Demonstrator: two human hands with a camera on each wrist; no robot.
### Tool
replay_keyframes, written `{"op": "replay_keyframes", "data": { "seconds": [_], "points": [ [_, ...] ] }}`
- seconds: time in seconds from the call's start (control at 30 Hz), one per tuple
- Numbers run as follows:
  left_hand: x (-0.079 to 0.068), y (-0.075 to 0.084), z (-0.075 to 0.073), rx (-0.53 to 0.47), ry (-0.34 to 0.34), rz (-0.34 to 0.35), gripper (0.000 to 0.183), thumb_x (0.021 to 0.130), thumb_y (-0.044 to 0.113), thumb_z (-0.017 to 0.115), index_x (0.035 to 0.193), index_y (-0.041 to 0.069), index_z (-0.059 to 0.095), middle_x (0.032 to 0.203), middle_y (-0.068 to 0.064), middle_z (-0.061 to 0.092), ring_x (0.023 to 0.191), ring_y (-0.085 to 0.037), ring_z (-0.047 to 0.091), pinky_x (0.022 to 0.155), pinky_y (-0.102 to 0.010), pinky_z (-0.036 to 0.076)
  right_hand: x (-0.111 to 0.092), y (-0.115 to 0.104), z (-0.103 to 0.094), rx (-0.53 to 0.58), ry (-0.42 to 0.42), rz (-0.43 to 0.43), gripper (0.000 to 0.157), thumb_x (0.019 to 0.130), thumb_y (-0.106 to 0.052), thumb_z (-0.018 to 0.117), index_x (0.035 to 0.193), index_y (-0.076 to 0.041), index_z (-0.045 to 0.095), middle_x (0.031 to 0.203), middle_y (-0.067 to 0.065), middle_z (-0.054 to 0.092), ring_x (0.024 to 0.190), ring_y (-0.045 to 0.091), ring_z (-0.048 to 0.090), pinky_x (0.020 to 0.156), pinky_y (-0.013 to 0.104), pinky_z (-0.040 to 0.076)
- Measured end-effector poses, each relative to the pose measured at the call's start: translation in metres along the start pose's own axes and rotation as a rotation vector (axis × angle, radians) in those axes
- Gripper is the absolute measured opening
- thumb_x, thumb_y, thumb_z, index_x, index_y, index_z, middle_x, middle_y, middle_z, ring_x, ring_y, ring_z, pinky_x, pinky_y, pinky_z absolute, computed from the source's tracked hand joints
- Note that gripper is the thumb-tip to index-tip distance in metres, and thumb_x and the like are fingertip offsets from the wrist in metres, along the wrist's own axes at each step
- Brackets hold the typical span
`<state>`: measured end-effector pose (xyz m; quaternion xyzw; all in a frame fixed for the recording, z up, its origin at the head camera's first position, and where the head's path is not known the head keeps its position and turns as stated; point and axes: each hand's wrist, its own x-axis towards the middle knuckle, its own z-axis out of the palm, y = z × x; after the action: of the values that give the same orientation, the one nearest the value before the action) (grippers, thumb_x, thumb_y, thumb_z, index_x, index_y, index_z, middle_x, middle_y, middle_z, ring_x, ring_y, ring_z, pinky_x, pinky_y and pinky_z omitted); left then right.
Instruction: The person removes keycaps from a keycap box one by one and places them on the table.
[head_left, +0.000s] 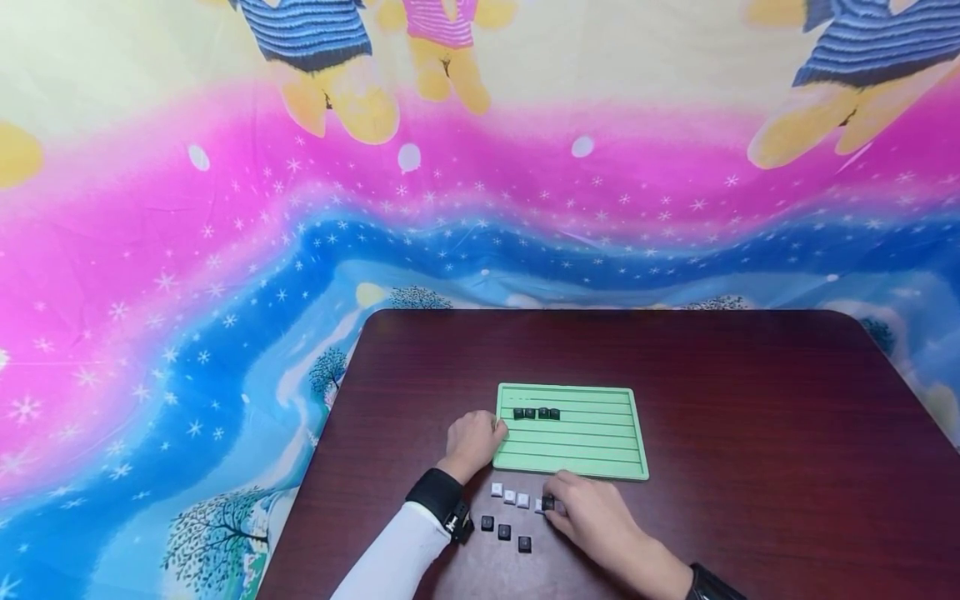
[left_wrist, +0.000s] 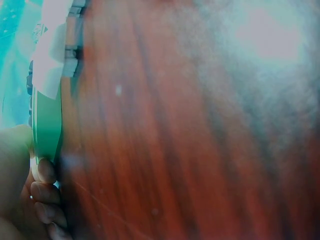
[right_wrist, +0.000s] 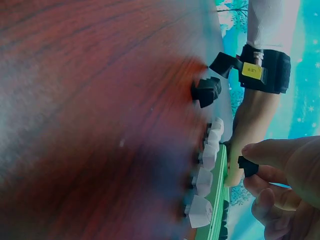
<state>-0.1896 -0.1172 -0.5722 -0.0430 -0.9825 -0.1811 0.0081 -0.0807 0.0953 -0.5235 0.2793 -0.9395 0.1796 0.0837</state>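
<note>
My left hand [head_left: 471,442] grips the left edge of a green ribbed tray [head_left: 600,454]; in the left wrist view, its thumb and curled fingers take hold of the tray's rim. Between the thumb and fingertips of my right hand [head_left: 596,512] is a black keycap [right_wrist: 248,166], held above the table just in front of the tray. Several black keycaps [head_left: 530,413] stand in one of the tray's upper rows, toward its left. A row of white keycaps [head_left: 522,500] lies between the tray and me, partly covered by the right hand. Nearer still are three black keycaps [head_left: 504,532].
Everything sits on a dark red-brown wooden table [head_left: 765,433] with rounded far corners. Behind it hangs a colourful printed cloth [head_left: 525,192]. A black strap with a small device [head_left: 442,500] is on the left wrist, close to the loose black keycaps.
</note>
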Motion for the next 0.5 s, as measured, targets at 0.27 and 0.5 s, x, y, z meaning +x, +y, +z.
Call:
{"op": "replay_keyframes", "data": {
  "seconds": [0.27,0.5],
  "points": [
    [0.0,0.0,0.0,0.001,0.002,0.002,0.049,0.094,0.03,0.052,0.051,0.021,0.03,0.052,0.008,0.023,0.045,-0.011,0.025,0.046,-0.026,0.023,-0.01,-0.004,0.005,-0.005,-0.037,-0.032,0.022,0.075,-0.026,0.084,0.088,-0.02,0.067,0.079,-0.013,0.057,0.061,0.005,0.055,0.053,0.026,0.041],
    [-0.001,0.001,-0.001,-0.001,0.009,-0.001,0.049,0.094,0.03,0.052,0.051,0.02,0.031,0.052,0.008,0.024,0.045,-0.011,0.027,0.047,-0.026,0.024,-0.017,-0.007,0.01,0.025,-0.069,-0.051,0.019,0.077,-0.025,0.082,0.089,-0.021,0.068,0.078,-0.014,0.056,0.063,0.004,0.053,0.053,0.026,0.04]
  ]
}}
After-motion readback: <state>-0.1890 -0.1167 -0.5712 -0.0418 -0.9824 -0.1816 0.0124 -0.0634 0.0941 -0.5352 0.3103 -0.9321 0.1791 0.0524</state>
